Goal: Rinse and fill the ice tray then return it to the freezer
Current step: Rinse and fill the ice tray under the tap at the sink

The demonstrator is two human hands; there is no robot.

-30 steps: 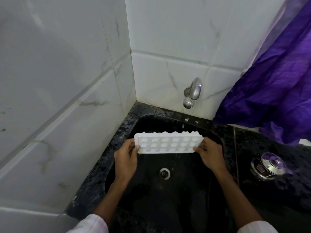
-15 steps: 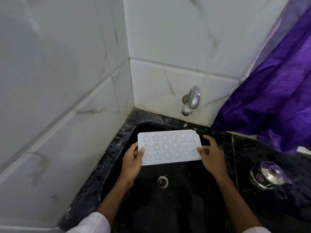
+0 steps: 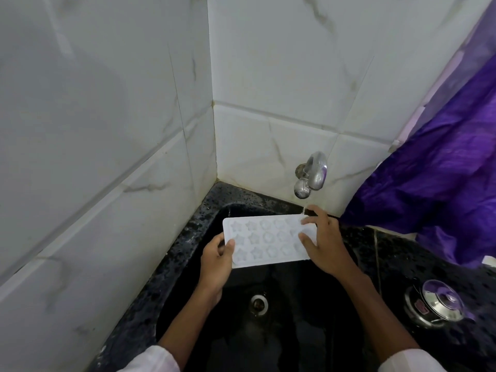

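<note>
Grip, then surroundings: your left hand (image 3: 217, 260) holds the left short end of the white plastic ice tray with star-shaped and round cells (image 3: 268, 240), thumb pressed on the top face and fingers curled beneath. Your right hand (image 3: 326, 242) lies spread over the right short end, fingers fairly straight on the top face. Whether any part of it hooks under the edge is hidden. A second ago the tray showed its bumpy underside; you have since turned it over, so the open cells now face up toward you. You have also carried its right end to just below the chrome wall tap (image 3: 312, 174). A thin stream of water (image 3: 303, 209) falls on the far right corner beside your fingers, so rinsing or filling is judged to have just begun at that end. The tray hangs in the air above the black speckled stone sink (image 3: 188, 237), clear of the round metal drain (image 3: 259, 303). Its long axis runs left to right across your view, and it looks close to level. Well apart to the right stands a steel pot with a knobbed lid (image 3: 434, 304), with purple cloth (image 3: 429, 183) hanging behind it.
</note>
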